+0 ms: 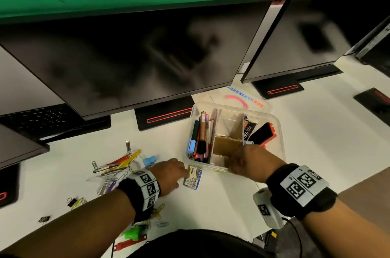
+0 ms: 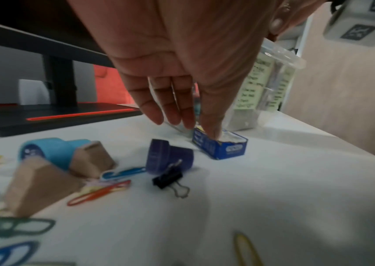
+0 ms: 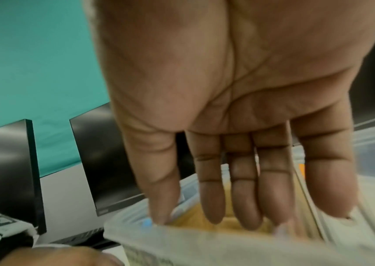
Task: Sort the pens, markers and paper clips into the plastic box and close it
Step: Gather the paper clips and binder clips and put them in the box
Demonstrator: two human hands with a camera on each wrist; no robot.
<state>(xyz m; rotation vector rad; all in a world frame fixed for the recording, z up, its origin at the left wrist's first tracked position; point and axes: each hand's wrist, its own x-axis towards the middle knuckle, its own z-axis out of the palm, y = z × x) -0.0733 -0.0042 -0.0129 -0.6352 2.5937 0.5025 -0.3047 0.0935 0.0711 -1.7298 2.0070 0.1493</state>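
- The plastic box (image 1: 274, 129) stands open on the white desk (image 1: 221, 205), in front of the monitors, with its clear lid (image 1: 242, 97) lying flat behind it.
- Pens and markers (image 1: 200, 137) already fill its left compartment; cardboard dividers (image 1: 226, 145) split the middle, and dark items sit in the right compartment.
- The step in hand looks like the paper-clip part of the sorting: the pens seem mostly done, while loose clips remain outside.
- The right hand (image 1: 247, 162) reaches over the near rim of the box with straight fingers (image 3: 243, 189) pointing down into the middle compartment; its grip is wide and I see nothing held.
- The left hand (image 1: 168, 175) lies just left of the box, one fingertip (image 2: 214, 131) pressing on a small blue carton (image 2: 220, 146) that lies on the desk beside the box wall; the grip is loose, not closed round the carton.
- Next move, as I judge it: curl thumb and fingers about the carton, lift it over the rim and set it in a free compartment.
- Further left lies a heap of coloured paper clips (image 1: 118, 167), with a black binder clip (image 2: 168, 178), a blue tape roller (image 2: 52, 153) and a purple one (image 2: 168, 158).
- These thin clips will call for pinching or scooping, then the lid must go on.
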